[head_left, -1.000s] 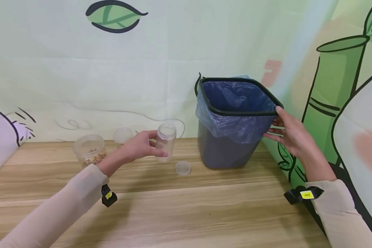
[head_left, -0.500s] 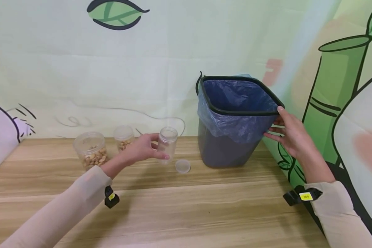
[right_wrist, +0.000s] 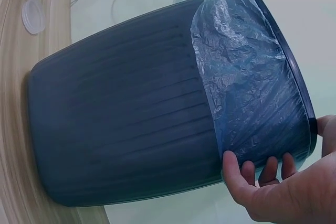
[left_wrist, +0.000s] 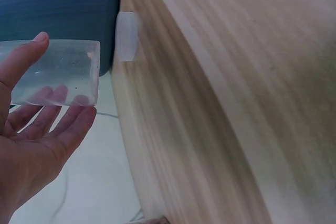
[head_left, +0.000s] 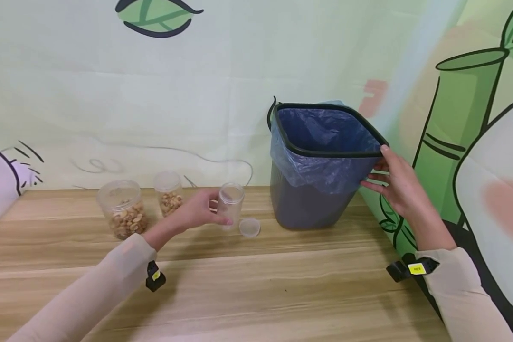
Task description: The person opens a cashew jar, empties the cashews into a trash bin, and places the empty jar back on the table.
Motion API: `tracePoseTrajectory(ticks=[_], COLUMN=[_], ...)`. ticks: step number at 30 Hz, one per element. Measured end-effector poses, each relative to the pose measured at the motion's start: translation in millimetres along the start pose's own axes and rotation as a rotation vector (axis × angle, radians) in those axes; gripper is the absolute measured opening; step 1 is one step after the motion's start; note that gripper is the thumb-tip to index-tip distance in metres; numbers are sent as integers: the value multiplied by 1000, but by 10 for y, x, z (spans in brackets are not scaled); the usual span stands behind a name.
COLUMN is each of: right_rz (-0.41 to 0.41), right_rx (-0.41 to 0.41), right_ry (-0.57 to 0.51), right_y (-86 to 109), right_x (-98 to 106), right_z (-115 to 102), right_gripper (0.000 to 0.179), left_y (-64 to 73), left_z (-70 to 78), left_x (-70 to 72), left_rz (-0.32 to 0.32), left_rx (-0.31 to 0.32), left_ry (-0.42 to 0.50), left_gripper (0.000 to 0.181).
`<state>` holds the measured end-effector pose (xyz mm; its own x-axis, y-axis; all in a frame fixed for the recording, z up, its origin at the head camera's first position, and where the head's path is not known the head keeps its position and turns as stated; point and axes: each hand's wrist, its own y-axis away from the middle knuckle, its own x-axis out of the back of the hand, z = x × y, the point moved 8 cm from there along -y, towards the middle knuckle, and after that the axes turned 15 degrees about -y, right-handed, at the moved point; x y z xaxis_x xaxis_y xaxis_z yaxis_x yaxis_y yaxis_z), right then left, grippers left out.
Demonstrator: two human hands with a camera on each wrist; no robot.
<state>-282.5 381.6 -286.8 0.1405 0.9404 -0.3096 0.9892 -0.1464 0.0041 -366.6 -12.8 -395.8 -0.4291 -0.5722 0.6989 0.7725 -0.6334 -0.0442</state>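
Observation:
My left hand (head_left: 198, 209) grips an empty clear plastic jar (head_left: 231, 202), thumb on the near side and fingers behind. It has no lid on and stands upright. In the left wrist view, a small gap shows between the jar's base and the table. Just right of it a round translucent lid (head_left: 250, 228) lies flat on the wood. At the right, my right hand (head_left: 399, 185) holds the corner of a dark grey trash can (head_left: 305, 209), thumb at the black rim, fingers against the side. A blue bag (right_wrist: 247, 72) lines the can and folds over its rim.
Two clear jars with nuts stand at the left: a wide jar (head_left: 126, 218) and a narrower jar (head_left: 169, 199). Behind the wooden table (head_left: 261, 294) hangs a printed backdrop (head_left: 196, 118); another printed panel (head_left: 466, 118) closes the right side.
My left hand has lowered the empty jar toward the table, so its top sits lower in the head view. The right hand stays at the trash can's corner.

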Motion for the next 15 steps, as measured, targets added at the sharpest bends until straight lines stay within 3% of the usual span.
tracePoseTrajectory(ticks=[7,15], right_rz=[-3,-16], right_rx=[10,101], right_ry=[28,35], right_y=[-13,63], right_x=[13,15], right_z=[14,63], right_gripper=[45,40], left_y=[-15,-33], left_z=[-120,-167], left_x=[-82,-98], left_rz=[-9,0], left_rx=[25,36], left_ry=[24,15], left_gripper=[69,69])
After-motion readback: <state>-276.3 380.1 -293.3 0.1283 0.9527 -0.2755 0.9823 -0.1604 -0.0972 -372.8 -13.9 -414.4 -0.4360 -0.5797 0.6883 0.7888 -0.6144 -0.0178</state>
